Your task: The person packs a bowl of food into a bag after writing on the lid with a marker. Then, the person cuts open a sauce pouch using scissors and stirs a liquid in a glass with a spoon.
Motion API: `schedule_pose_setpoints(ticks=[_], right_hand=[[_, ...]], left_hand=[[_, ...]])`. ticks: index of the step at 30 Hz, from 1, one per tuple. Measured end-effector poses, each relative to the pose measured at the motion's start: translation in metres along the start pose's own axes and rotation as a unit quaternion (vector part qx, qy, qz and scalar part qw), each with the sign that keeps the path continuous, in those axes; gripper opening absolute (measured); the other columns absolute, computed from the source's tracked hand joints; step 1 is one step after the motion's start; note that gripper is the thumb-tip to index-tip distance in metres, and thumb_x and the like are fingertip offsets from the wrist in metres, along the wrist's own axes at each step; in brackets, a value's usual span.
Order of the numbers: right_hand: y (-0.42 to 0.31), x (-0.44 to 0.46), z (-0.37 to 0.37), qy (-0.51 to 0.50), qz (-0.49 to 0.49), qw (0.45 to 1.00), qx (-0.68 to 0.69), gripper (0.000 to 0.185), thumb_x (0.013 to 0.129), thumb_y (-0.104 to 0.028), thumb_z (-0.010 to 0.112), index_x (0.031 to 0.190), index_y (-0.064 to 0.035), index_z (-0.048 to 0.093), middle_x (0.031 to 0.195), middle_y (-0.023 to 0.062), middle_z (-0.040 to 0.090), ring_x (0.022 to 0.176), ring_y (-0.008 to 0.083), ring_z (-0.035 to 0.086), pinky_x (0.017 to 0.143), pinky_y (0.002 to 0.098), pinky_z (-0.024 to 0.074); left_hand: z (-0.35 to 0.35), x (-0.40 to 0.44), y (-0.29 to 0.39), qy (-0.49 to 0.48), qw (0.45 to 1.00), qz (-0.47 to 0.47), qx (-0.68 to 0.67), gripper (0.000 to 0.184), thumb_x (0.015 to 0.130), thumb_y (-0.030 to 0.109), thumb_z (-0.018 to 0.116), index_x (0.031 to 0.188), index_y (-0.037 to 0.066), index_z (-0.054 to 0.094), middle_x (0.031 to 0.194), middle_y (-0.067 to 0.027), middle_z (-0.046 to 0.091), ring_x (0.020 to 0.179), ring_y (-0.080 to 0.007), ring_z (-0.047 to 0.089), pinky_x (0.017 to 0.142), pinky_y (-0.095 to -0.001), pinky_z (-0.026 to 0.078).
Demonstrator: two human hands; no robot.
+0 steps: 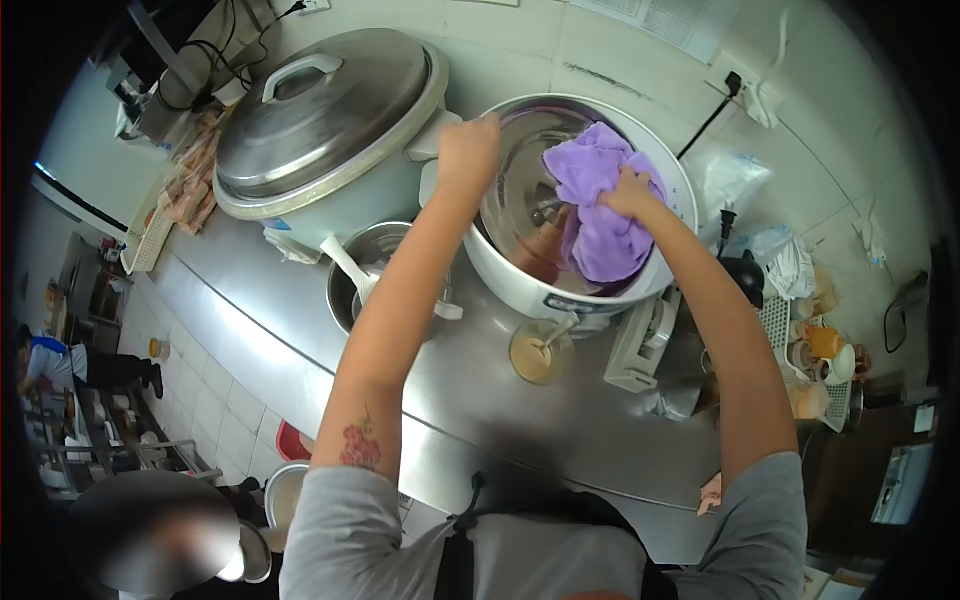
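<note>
A large white round cooker point(510, 283) stands in front of me, with a shiny metal bowl or lid point(522, 160) inside its rim. My left hand point(470, 152) is closed at the left edge of that metal piece, its fingertips partly hidden. Bunched under my right hand point(632, 195) is a purple cloth point(612, 240), gripped by the fingers and lying against the metal on the right side. Below my left forearm sits a metal pot point(345, 285) with a white-handled utensil point(348, 262). A cup of beige liquid point(535, 355) with a spoon stands just in front of the cooker.
Another big cooker with a closed metal lid point(330, 110) is at the back left. On the right are a white plastic device point(640, 345), a basket of jars point(820, 350), plastic bags point(730, 180) and cables. Two other people are at the left, one close by at the lower left.
</note>
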State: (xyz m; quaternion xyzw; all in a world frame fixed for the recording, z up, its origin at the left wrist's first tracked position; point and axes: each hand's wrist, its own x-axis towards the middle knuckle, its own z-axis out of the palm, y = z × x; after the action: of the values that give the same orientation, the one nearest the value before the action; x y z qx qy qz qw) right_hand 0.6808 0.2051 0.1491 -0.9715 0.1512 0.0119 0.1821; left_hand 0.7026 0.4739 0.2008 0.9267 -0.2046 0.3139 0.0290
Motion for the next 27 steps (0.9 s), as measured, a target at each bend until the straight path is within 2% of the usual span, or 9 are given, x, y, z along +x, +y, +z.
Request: schedule_pose_setpoints(ticks=[2, 4, 7, 9, 11, 15, 17, 23, 27], right_hand=[[-0.036, 0.018, -0.012, 0.069, -0.104, 0.990, -0.059, 0.070, 0.077, -0.037, 0.066, 0.131, 0.0032, 0.043, 0.123, 0.0245, 0.052, 0.122, 0.0411, 0.044, 0.099, 0.0438, 0.0391], [-0.078, 0.042, -0.008, 0.106, -0.150, 0.962, 0.202, 0.056, 0.080, -0.033, 0.061, 0.122, 0.0027, 0.051, 0.109, 0.0229, 0.060, 0.108, 0.0365, 0.056, 0.092, 0.0401, 0.0444], [-0.135, -0.007, -0.001, -0.090, -0.262, 0.881, 0.383, 0.045, 0.079, -0.031, 0.060, 0.109, 0.0017, 0.059, 0.099, 0.0218, 0.064, 0.096, 0.0335, 0.061, 0.086, 0.0402, 0.0469], [-0.131, -0.065, -0.026, -0.275, -0.263, 0.914, 0.142, 0.039, 0.076, -0.029, 0.061, 0.102, 0.0008, 0.061, 0.100, 0.0215, 0.064, 0.094, 0.0322, 0.061, 0.084, 0.0417, 0.0471], [-0.088, -0.093, -0.010, -0.284, -0.394, 0.874, -0.027, 0.036, 0.073, -0.025, 0.060, 0.098, 0.0012, 0.064, 0.099, 0.0202, 0.065, 0.093, 0.0307, 0.063, 0.085, 0.0413, 0.0478], [-0.022, -0.063, -0.030, -0.302, -0.174, 0.856, -0.382, 0.040, 0.071, -0.022, 0.060, 0.102, 0.0020, 0.064, 0.109, 0.0213, 0.062, 0.104, 0.0338, 0.059, 0.090, 0.0412, 0.0475], [-0.011, -0.019, -0.034, -0.158, -0.151, 0.889, -0.401, 0.041, 0.071, -0.022, 0.062, 0.105, 0.0013, 0.063, 0.110, 0.0214, 0.062, 0.104, 0.0361, 0.058, 0.090, 0.0417, 0.0477], [-0.075, 0.048, -0.014, 0.119, -0.258, 0.958, 0.048, 0.051, 0.072, -0.017, 0.067, 0.115, 0.0052, 0.053, 0.119, 0.0255, 0.055, 0.103, 0.0379, 0.058, 0.088, 0.0415, 0.0475], [-0.137, 0.031, -0.035, 0.261, -0.190, 0.800, 0.505, 0.051, 0.076, -0.019, 0.065, 0.118, 0.0066, 0.051, 0.112, 0.0205, 0.060, 0.096, 0.0283, 0.061, 0.085, 0.0352, 0.0465]], left_hand=[[-0.004, 0.000, 0.002, 0.001, 1.000, -0.002, -0.023, 0.010, 0.079, 0.009, 0.056, 0.088, 0.006, 0.058, 0.073, -0.0112, 0.067, 0.071, -0.0254, 0.067, 0.063, -0.0365, 0.049], [-0.003, 0.001, 0.001, -0.002, 0.999, -0.015, -0.037, 0.010, 0.079, 0.008, 0.053, 0.088, 0.005, 0.058, 0.074, -0.0114, 0.066, 0.070, -0.0269, 0.067, 0.061, -0.0375, 0.051], [-0.003, 0.001, -0.002, -0.016, 0.998, -0.041, -0.047, 0.012, 0.081, 0.007, 0.048, 0.090, 0.004, 0.057, 0.077, -0.0122, 0.065, 0.069, -0.0303, 0.065, 0.059, -0.0403, 0.051], [-0.005, -0.001, -0.004, -0.030, 0.995, -0.073, -0.054, 0.011, 0.081, 0.008, 0.049, 0.088, 0.004, 0.056, 0.076, -0.0127, 0.065, 0.069, -0.0310, 0.065, 0.059, -0.0409, 0.051], [-0.002, -0.001, -0.008, -0.012, 0.996, -0.063, -0.064, 0.009, 0.081, 0.008, 0.050, 0.085, 0.004, 0.057, 0.075, -0.0130, 0.065, 0.069, -0.0314, 0.065, 0.059, -0.0416, 0.051], [0.000, 0.001, -0.004, -0.006, 0.995, -0.043, -0.087, 0.008, 0.079, 0.008, 0.052, 0.084, 0.004, 0.058, 0.074, -0.0127, 0.065, 0.069, -0.0312, 0.065, 0.059, -0.0415, 0.050], [0.004, 0.000, -0.009, 0.005, 0.995, -0.037, -0.092, 0.009, 0.080, 0.009, 0.053, 0.085, 0.005, 0.059, 0.073, -0.0126, 0.065, 0.069, -0.0312, 0.065, 0.058, -0.0412, 0.050], [0.008, 0.010, -0.001, 0.007, 0.992, -0.085, -0.093, 0.017, 0.084, 0.024, 0.056, 0.087, 0.009, 0.064, 0.073, -0.0118, 0.065, 0.069, -0.0312, 0.064, 0.059, -0.0419, 0.050], [-0.011, 0.002, -0.003, 0.174, 0.926, -0.203, -0.268, 0.022, 0.089, 0.030, 0.053, 0.092, 0.014, 0.069, 0.075, -0.0121, 0.066, 0.071, -0.0317, 0.062, 0.063, -0.0438, 0.048]])
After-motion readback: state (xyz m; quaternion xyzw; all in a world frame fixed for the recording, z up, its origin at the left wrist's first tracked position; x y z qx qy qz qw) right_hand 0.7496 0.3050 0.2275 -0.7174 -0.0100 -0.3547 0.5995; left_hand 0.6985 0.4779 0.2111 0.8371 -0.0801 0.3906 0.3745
